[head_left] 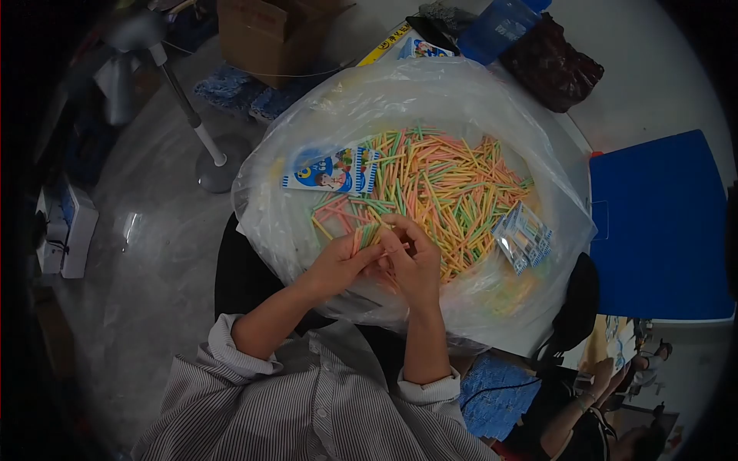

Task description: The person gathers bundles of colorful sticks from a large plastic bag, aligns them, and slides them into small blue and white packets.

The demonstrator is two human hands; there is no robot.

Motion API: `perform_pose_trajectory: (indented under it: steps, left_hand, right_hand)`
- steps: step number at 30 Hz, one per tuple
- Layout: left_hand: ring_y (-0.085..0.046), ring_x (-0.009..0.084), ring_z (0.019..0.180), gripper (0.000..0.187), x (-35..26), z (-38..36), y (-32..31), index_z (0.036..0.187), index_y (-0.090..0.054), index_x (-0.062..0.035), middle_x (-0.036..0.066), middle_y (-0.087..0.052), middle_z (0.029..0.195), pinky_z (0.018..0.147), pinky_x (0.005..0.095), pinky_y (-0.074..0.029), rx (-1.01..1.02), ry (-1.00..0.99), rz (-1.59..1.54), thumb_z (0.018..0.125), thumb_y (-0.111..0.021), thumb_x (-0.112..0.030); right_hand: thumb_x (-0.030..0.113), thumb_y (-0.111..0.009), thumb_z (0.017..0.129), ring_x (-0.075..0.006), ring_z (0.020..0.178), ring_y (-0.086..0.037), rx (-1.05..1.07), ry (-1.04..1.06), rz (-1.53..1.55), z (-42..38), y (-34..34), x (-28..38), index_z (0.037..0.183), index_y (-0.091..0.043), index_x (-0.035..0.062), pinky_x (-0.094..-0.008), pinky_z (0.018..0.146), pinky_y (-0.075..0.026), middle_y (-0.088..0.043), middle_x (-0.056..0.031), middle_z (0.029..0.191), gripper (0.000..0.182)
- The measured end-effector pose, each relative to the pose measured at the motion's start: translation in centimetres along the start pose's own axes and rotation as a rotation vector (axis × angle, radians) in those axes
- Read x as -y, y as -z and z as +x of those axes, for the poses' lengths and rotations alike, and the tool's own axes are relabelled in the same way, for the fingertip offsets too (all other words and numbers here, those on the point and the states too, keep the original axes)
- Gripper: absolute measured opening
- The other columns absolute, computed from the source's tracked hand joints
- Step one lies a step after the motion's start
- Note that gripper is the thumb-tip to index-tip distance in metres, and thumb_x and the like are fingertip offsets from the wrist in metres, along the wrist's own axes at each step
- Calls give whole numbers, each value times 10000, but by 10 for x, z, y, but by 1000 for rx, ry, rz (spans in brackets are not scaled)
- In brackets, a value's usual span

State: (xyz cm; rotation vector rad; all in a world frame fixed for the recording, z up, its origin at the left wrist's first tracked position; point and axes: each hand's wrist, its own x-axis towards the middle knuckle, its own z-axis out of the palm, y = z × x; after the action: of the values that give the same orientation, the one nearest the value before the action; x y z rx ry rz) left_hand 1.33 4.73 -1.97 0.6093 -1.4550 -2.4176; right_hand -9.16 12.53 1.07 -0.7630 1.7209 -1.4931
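A big clear plastic bag (307, 123) lies open in front of me, filled with a heap of thin coloured sticks (446, 184) in green, orange, pink and yellow. My left hand (338, 265) grips a small bundle of these sticks (364, 234) upright at the heap's near edge. My right hand (411, 261) is pressed against the left one, fingers curled around the same bundle. A blue-and-white printed packet (330, 173) lies on the heap at the left. A small clear packet of packed sticks (524, 237) lies at the right.
A blue board (661, 223) lies on the white table at the right. A cardboard box (269, 31), a dark red bag (553, 65) and a blue pouch (500, 27) stand behind the plastic bag. A fan stand (211, 157) rises at the left. Another person (584, 415) sits at lower right.
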Motion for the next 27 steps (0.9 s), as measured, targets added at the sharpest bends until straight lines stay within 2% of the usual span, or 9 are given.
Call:
perform_pose_trajectory:
  steps: [3, 5, 10, 12, 16, 19, 22, 24, 27]
  left_hand:
    - [-397, 21, 555, 146, 0, -1, 1, 833, -527, -89, -57, -485, 682, 481, 160, -315, 17, -51, 15, 866, -467, -218]
    - [-418, 22, 610, 163, -6, -1, 3, 864, -531, -72, -53, -497, 714, 552, 159, -354, 11, 84, -73, 882, -443, -208]
    - [-405, 18, 596, 177, -2, 0, 7, 849, -533, -74, -55, -490, 703, 546, 156, -345, 76, 88, -164, 878, -453, -229]
    - [-400, 17, 589, 183, -3, 1, 8, 838, -534, -74, -55, -487, 697, 535, 157, -340, 91, 79, -136, 877, -457, -235]
    - [-392, 15, 576, 190, -5, 0, 8, 815, -535, -74, -53, -478, 678, 507, 161, -322, 128, 106, -48, 878, -455, -235]
    - [-390, 17, 573, 192, -6, 0, 8, 813, -535, -74, -52, -471, 670, 503, 161, -318, 117, 107, -48, 880, -449, -232]
    - [-391, 19, 574, 191, 0, 1, 10, 815, -532, -74, -51, -468, 669, 506, 162, -321, 103, 99, -94, 882, -446, -232]
    - [-392, 21, 574, 191, 1, 1, 11, 816, -530, -74, -50, -469, 670, 508, 163, -322, 96, 92, -143, 882, -444, -231]
    - [-394, 23, 574, 186, -2, -1, 9, 819, -527, -75, -48, -474, 678, 509, 165, -325, 105, 123, -147, 881, -447, -231]
  right_hand:
    - [37, -509, 818, -35, 565, -471, 11, 61, 50, 2, 0, -8, 959, -501, 3, -161, 468, -379, -522, -11, 705, 146]
    - [39, -502, 822, -36, 556, -467, -3, 101, 113, 3, -2, -20, 951, -507, 3, -162, 466, -380, -522, -13, 701, 134]
    - [34, -488, 829, -41, 538, -460, -29, 165, 226, 0, -4, -12, 948, -516, -10, -169, 457, -383, -526, -26, 709, 131]
    - [36, -492, 828, -43, 527, -458, 97, 104, 167, 2, 2, -13, 966, -516, -15, -173, 447, -380, -528, -33, 716, 149]
    - [64, -525, 811, -33, 541, -467, 73, 92, 101, 4, 1, -12, 921, -558, 9, -160, 471, -384, -518, -13, 761, 128]
    - [67, -522, 813, -32, 538, -468, 80, -9, 253, 1, -3, -12, 915, -546, 10, -158, 470, -383, -517, -8, 754, 119]
    - [62, -527, 815, -18, 504, -438, 3, 73, 229, 0, -8, -11, 901, -523, 1, -151, 435, -352, -520, 13, 684, 106]
    - [72, -518, 823, -11, 510, -432, -97, 231, 19, -1, -10, -15, 867, -515, 7, -146, 432, -345, -521, 13, 690, 78]
    - [70, -516, 823, -10, 518, -432, -24, 83, 141, -1, -6, -9, 916, -522, 6, -143, 432, -343, -522, 10, 704, 113]
